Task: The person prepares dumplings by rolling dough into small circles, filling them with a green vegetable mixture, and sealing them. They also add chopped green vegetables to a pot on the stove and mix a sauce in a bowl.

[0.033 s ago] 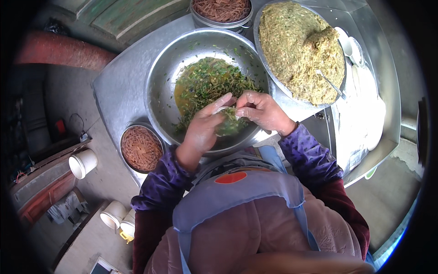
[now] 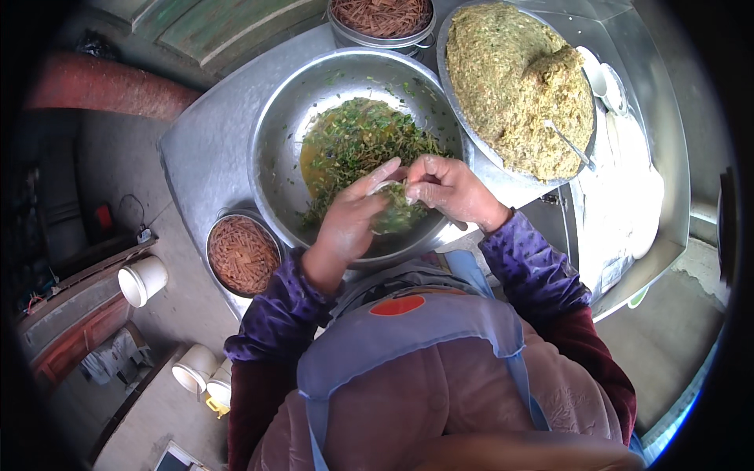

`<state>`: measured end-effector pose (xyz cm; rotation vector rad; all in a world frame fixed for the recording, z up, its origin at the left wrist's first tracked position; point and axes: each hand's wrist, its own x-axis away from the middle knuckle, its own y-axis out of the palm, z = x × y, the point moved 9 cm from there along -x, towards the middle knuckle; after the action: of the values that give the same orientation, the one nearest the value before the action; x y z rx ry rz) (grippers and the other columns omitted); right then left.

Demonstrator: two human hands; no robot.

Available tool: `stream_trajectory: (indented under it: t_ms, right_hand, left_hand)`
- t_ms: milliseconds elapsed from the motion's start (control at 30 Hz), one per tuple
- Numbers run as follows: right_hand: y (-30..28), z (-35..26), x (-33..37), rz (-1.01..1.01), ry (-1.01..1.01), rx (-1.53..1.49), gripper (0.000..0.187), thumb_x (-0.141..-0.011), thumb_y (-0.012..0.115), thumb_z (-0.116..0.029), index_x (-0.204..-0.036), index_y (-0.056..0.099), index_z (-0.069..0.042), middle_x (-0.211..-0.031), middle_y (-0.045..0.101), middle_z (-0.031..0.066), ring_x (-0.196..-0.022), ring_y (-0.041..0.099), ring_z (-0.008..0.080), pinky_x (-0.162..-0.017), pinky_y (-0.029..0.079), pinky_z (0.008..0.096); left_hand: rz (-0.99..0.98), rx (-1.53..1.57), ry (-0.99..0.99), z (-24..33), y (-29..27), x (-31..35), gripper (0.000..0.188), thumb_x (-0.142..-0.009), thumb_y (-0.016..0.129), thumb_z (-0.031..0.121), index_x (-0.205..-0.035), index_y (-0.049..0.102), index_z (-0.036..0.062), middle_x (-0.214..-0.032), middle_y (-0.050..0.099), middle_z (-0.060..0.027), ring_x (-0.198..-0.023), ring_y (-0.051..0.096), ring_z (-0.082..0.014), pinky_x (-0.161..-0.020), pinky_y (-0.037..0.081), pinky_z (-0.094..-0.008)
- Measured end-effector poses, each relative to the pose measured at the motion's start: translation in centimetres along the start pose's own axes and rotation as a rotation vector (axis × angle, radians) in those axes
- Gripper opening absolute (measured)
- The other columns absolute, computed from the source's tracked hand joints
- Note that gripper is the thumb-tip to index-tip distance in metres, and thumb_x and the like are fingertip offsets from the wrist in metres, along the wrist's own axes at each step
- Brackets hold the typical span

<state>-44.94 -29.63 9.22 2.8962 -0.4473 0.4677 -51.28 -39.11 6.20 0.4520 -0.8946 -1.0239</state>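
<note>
Pale dough wrapper [image 2: 386,187] over the steel bowl [image 2: 276,145], left hand [image 2: 353,212] curled round it, right hand [image 2: 452,191] pinching its edge; probably light, soft, easily torn, best held by the rim.

I see a bright table [image 2: 206,141], and white stuff [image 2: 620,196] glaring at the right. The big bowl [image 2: 287,129] shines. The left is dark. Lines bend near the round black edge. A brown shape [image 2: 518,454] below is blurry.
</note>
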Motion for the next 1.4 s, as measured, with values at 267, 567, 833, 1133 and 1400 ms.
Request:
stream_trajectory:
  t_ms: [267, 567, 833, 1133, 1400]
  right_hand:
    - [-1.7, 0.7, 0.0, 0.154, 0.039, 0.113, 0.01, -0.086, 0.065, -0.007, -0.095, 0.063, -0.003, -0.073, 0.056, -0.0017, -0.06, 0.048, 0.0038, -0.053, 0.039, 0.0204]
    - [-1.8, -0.3, -0.8, 0.12, -0.116, 0.219, 0.016, -0.083, 0.069, -0.006, -0.098, 0.065, -0.002, -0.076, 0.059, -0.0009, -0.062, 0.051, 0.0039, -0.055, 0.04, 0.0195]
    - [-0.9, -0.3, -1.0, 0.003, -0.075, 0.179, 0.022, -0.082, 0.069, -0.004, -0.102, 0.062, -0.003, -0.075, 0.059, -0.0008, -0.065, 0.052, 0.0051, -0.057, 0.04, 0.02]
    - [-0.4, -0.9, -1.0, 0.021, -0.064, 0.161, 0.013, -0.081, 0.069, -0.004, -0.093, 0.064, -0.003, -0.071, 0.058, -0.0011, -0.056, 0.048, 0.0039, -0.047, 0.036, 0.0198]
    - [0.7, -0.7, -1.1, -0.057, 0.071, 0.11, 0.007, -0.081, 0.07, -0.005, -0.085, 0.067, -0.002, -0.07, 0.06, -0.0013, -0.055, 0.047, 0.0025, -0.047, 0.035, 0.0188]
  left_hand:
    - [-0.043, 0.071, -0.107, 0.5, -0.5, 0.0, 0.05, -0.088, 0.051, 0.001, -0.136, 0.04, -0.0002, -0.12, 0.057, -0.0107, -0.109, 0.057, -0.0222, -0.094, 0.047, -0.0379]
    - [0.037, -0.255, -0.171, 0.1, -1.5, 0.2, 0.045, -0.091, 0.048, 0.001, -0.135, 0.045, 0.0044, -0.114, 0.058, -0.0045, -0.097, 0.059, -0.0139, -0.082, 0.052, -0.0296]
    - [0.015, -0.5, -0.139, 1.8, 0.3, 0.1, 0.057, -0.082, 0.045, -0.004, -0.138, 0.043, 0.0072, -0.117, 0.054, -0.0022, -0.092, 0.054, -0.0064, -0.064, 0.046, -0.0163]
    - [-0.01, -0.568, -0.166, 2.2, -0.5, -0.5, 0.06, -0.079, 0.043, -0.009, -0.137, 0.041, 0.003, -0.12, 0.055, -0.0074, -0.099, 0.055, -0.0115, -0.074, 0.046, -0.0196]
    - [-0.076, -0.795, -0.134, 2.6, 0.0, -0.5, 0.065, -0.075, 0.041, -0.014, -0.139, 0.036, 0.0005, -0.124, 0.054, -0.0122, -0.111, 0.054, -0.0148, -0.087, 0.043, -0.0238]
